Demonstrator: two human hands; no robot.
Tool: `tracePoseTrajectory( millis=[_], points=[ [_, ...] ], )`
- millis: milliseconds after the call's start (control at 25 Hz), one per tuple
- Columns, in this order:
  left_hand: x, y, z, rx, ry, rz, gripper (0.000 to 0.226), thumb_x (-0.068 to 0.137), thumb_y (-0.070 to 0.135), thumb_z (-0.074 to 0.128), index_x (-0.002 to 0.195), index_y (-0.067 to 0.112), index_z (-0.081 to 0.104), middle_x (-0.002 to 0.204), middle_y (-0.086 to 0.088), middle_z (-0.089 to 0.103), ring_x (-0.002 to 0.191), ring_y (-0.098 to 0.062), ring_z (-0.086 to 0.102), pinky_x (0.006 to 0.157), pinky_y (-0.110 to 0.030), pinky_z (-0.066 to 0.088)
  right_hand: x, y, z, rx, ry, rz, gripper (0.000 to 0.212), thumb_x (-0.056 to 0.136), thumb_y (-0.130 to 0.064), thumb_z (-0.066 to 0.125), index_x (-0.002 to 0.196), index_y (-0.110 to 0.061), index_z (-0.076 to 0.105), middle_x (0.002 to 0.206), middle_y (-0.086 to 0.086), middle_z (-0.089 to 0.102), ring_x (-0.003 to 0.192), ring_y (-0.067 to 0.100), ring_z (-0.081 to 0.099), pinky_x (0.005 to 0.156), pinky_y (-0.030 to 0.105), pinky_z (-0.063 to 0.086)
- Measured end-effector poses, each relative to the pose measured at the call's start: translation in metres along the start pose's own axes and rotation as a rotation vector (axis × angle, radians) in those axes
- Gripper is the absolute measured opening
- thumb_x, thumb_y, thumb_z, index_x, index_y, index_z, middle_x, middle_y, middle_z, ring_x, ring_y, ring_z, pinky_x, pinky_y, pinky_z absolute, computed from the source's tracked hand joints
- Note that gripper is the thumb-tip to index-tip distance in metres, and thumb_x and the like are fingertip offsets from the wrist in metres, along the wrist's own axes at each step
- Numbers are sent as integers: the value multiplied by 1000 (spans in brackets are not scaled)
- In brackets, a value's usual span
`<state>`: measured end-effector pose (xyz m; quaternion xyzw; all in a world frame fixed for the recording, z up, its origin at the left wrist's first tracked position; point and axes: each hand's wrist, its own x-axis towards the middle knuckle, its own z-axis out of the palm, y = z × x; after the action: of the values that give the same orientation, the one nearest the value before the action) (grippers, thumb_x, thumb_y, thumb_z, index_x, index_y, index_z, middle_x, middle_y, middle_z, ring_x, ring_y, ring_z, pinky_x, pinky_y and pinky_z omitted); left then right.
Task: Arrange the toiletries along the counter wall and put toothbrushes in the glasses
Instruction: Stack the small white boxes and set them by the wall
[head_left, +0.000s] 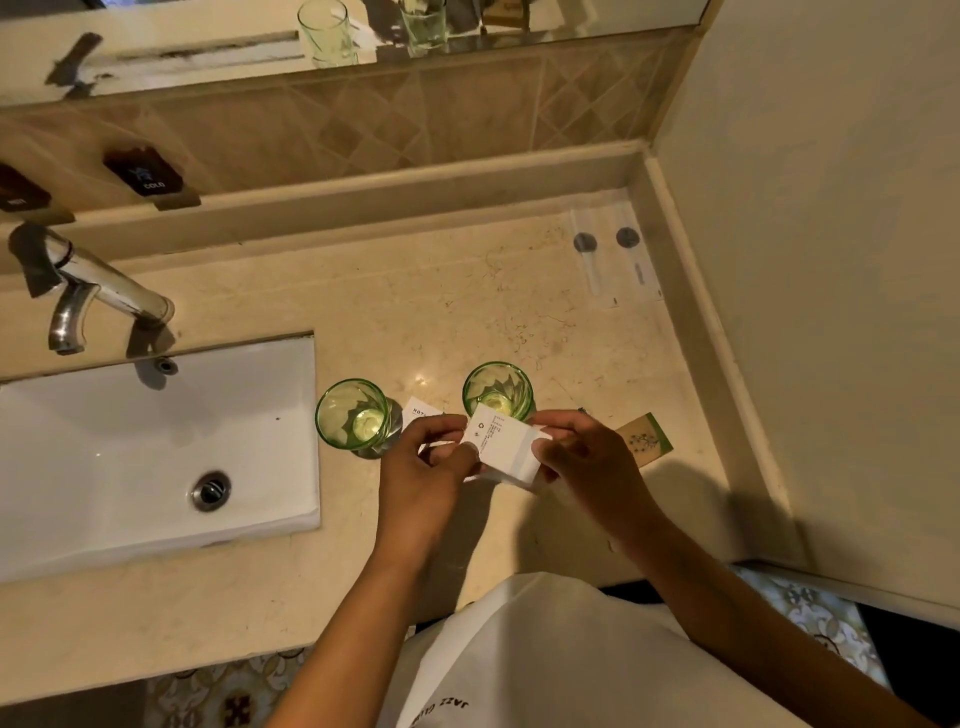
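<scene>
Both hands hold one white packet (506, 441) above the counter (415, 312): the left hand (434, 467) pinches its left end, the right hand (587, 462) grips its right end. Its long axis runs left to right. Two green glasses (353, 415) stand behind, holding nothing visible.

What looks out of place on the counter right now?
Nothing spilled or broken. Both glasses stand empty, far from the wall; a green packet lies askew behind the right hand.
</scene>
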<state>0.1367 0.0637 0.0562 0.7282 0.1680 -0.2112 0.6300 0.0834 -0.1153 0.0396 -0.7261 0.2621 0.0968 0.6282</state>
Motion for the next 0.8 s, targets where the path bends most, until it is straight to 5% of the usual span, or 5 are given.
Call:
tracePoseTrajectory(
  millis=[160,320,480,640,800],
  points=[
    [28,33,16,-9,-82,31,39,87,-4,68,119,17,63,104,-4,65,75,-10,73,75,-35,64,39,-33,-13,-72,103,-79,30,91,-17,66,121,-20,65,109,-4,71,92,10,67,60,10,50],
    [68,61,35,71,-132,45,48,88,0,70,130,19,58,108,-7,66,88,-32,73,80,-44,62,84,-59,-23,-22,162,-74,32,90,-17,66,122,-23,65,96,-3,73,88,9,68,63,11,48],
    [109,83,49,137,-241,18,34,86,5,74,116,20,67,87,-7,65,77,-30,73,79,-46,62,131,-76,-31,-42,144,-88,34,88,-23,67,122,-23,66,94,-13,72,82,-5,67,62,7,47],
    [161,98,67,235,-318,-11,10,90,19,74,99,15,73,75,-5,65,64,-17,66,71,-40,59,180,-85,-34,132,142,-62,34,87,-16,74,121,-16,67,93,2,75,79,-1,68,70,14,52],
    [220,102,93,331,-362,-20,23,89,28,74,88,6,75,73,-6,65,65,-17,61,68,-36,53,232,-92,-38,231,161,21,32,87,-13,75,118,-14,65,101,5,72,83,0,70,69,13,54]
  ],
)
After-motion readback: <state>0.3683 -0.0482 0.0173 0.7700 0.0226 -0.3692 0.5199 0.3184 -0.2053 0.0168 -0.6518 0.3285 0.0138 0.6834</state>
